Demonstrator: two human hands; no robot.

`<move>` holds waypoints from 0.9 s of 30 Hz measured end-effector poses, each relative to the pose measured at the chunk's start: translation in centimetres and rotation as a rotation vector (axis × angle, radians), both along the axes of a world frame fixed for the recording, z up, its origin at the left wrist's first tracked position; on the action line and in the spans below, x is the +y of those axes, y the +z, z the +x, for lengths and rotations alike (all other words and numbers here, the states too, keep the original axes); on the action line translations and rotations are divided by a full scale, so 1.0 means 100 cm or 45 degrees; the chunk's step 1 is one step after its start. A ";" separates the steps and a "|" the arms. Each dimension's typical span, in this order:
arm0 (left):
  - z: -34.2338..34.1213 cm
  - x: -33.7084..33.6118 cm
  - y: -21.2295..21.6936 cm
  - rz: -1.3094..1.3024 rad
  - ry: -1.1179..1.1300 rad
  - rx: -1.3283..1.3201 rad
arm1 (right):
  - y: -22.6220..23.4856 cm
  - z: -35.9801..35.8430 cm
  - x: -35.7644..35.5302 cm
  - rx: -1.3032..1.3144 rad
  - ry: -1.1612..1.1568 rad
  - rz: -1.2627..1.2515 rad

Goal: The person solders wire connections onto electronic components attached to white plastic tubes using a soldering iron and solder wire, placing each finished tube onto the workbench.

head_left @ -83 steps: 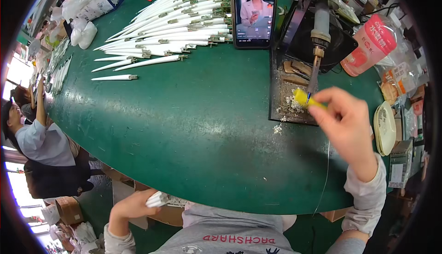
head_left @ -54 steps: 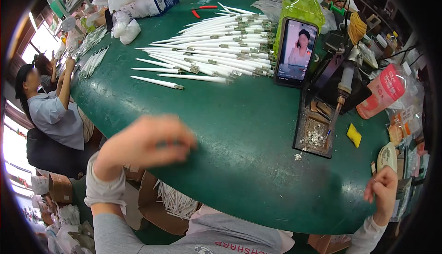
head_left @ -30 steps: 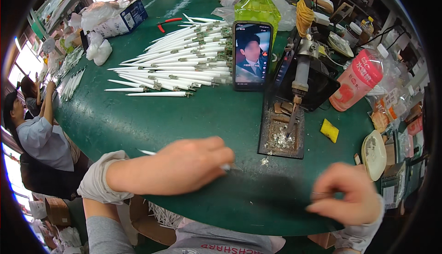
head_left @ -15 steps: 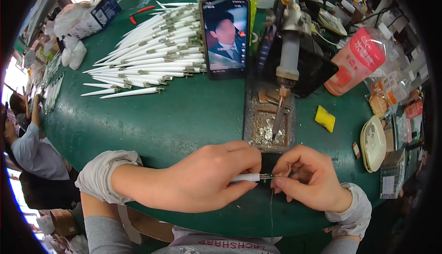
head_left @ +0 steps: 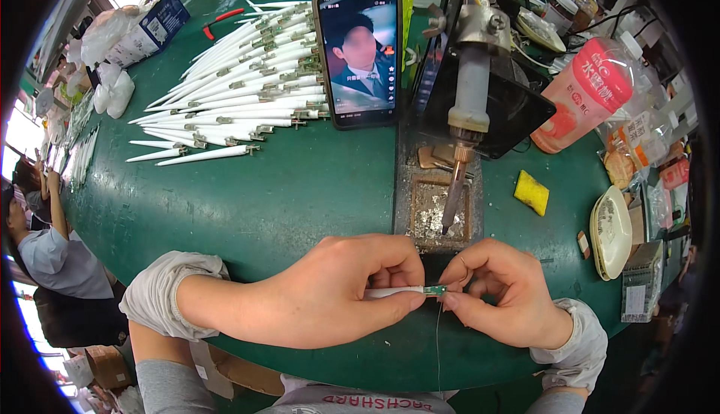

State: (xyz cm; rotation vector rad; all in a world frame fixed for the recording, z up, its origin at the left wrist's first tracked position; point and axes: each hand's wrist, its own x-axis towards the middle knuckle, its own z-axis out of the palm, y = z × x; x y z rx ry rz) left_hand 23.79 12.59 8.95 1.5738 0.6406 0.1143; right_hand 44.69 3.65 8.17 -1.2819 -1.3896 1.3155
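Observation:
My left hand [head_left: 330,290] is closed around a slim white tapered stick [head_left: 381,292], thumb and forefinger pinching it near its end. A small green circuit board [head_left: 434,290] sticks out of that end, toward my right hand. With thumb and forefinger together at the board's tip, my right hand [head_left: 506,290] pinches a thin wire [head_left: 439,346] that hangs down past the table edge. The exact contact between wire and board is too small to make out. Just beyond both hands, a soldering iron [head_left: 461,166] is held tip down over a metal tray [head_left: 474,223].
Many similar white sticks [head_left: 247,91] lie fanned out at the far left, beside a propped phone [head_left: 358,58]. Red-handled pliers [head_left: 223,18] lie behind them. On the right are a yellow sponge [head_left: 531,193], a pink bottle [head_left: 581,99] and stacked dishes [head_left: 611,232]. Another person [head_left: 64,253] sits at left.
The white stick has turned in my left fingers, so more of the green board's face shows. My right fingertips stay at its end; the view has shifted slightly.

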 end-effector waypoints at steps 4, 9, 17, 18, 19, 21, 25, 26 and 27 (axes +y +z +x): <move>0.001 -0.001 0.003 0.061 0.033 0.012 | 0.000 -0.001 0.004 -0.090 0.027 0.043; 0.002 -0.001 -0.002 0.399 0.006 -0.118 | 0.002 0.001 0.006 0.079 0.048 -0.249; 0.003 -0.003 -0.007 0.421 0.061 -0.174 | 0.001 0.000 0.009 0.188 0.063 -0.374; 0.003 -0.003 -0.007 0.449 0.060 -0.189 | 0.001 0.000 0.009 0.191 0.069 -0.390; 0.003 -0.003 -0.009 0.446 0.060 -0.188 | 0.001 0.001 0.009 0.192 0.068 -0.393; 0.003 -0.004 -0.013 0.479 0.040 -0.271 | -0.001 0.002 0.010 0.157 0.104 -0.392; 0.005 -0.004 -0.013 0.496 0.043 -0.275 | 0.000 0.000 0.009 0.157 0.091 -0.369; 0.004 -0.004 -0.012 0.484 0.046 -0.261 | 0.000 -0.001 0.009 0.188 0.082 -0.364; 0.004 -0.003 -0.011 0.472 0.048 -0.247 | -0.001 -0.001 0.009 0.219 0.073 -0.359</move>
